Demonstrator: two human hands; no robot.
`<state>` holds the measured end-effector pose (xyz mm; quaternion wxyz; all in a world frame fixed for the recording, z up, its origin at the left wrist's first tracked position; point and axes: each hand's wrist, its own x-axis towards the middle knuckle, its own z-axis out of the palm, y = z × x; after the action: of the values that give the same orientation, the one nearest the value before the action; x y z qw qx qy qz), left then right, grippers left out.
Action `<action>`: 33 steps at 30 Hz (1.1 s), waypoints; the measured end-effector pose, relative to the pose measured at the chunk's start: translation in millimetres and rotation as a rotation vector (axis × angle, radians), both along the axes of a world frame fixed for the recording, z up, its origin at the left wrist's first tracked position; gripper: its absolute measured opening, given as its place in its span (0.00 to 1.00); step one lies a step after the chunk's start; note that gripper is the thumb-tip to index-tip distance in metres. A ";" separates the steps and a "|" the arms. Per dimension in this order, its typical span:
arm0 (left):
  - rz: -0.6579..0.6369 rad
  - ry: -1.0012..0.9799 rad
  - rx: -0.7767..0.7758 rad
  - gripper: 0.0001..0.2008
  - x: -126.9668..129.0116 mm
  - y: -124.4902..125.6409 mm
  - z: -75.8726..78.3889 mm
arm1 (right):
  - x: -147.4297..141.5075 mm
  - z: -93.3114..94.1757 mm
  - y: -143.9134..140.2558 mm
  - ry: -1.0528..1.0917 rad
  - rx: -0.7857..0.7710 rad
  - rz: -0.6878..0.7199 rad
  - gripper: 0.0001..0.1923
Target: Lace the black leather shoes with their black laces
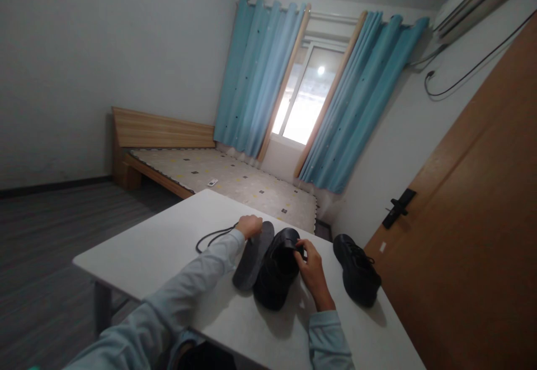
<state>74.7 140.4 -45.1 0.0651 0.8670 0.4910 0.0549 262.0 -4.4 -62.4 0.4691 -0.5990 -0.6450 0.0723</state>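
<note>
Pale blue long sleeves, bare hands

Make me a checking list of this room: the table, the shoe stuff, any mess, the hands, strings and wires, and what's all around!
Surface: white table, bare except for the shoe things.
Job's things: black shoe in the middle, with no lace seen in it; dark insole lying against its left side; black shoelace loose on the table; second black shoe apart, to the right.
Clutter: nothing seen.
Hands: left hand at the far end of the insole where the shoelace ends; right hand with fingers at the middle shoe's opening.
Cables: black wire hanging along the right wall.
Surroundings: bed, blue curtains, window, wooden door.
</note>
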 end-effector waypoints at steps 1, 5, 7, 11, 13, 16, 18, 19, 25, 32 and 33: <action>-0.011 -0.013 0.011 0.18 1.9 3.1 1.1 | 0.4 -0.1 0.5 0.006 -0.004 -0.003 0.07; -0.128 -0.080 0.038 0.20 11.1 14.4 3.3 | 1.1 -0.4 2.4 0.033 -0.002 -0.002 0.06; -0.190 -0.104 0.037 0.23 15.5 18.8 2.1 | 0.9 -1.3 3.6 0.048 0.017 -0.008 0.06; -0.256 -0.155 0.058 0.25 21.2 26.7 -3.7 | 0.6 -3.8 6.9 0.056 0.043 -0.041 0.08; -0.284 -0.184 0.086 0.24 23.0 30.7 -6.6 | 0.7 -4.7 8.6 0.055 0.053 -0.057 0.09; -0.328 -0.227 0.122 0.21 25.0 35.6 -8.7 | 1.2 -5.8 10.8 0.052 0.071 -0.077 0.10; -0.362 -0.253 0.131 0.18 25.5 37.0 -8.0 | 1.4 -6.6 11.7 0.051 0.078 -0.086 0.10; -0.380 -0.267 0.132 0.16 25.3 37.1 -7.0 | 1.4 -7.0 11.8 0.053 0.083 -0.088 0.10; -0.474 -0.345 0.098 0.15 18.5 37.9 9.1 | 1.1 -8.0 10.5 0.057 0.084 -0.081 0.08; -0.580 -0.595 0.038 0.12 4.8 33.2 57.5 | 6.8 -11.7 14.0 0.109 0.063 -0.069 0.09; -0.608 -0.624 0.028 0.11 2.5 28.3 67.4 | 7.8 -12.2 14.8 0.115 0.065 -0.067 0.09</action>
<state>77.1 168.7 22.3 0.2118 0.9148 0.1694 0.2994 269.8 10.4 -74.7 0.5268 -0.5994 -0.5987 0.0697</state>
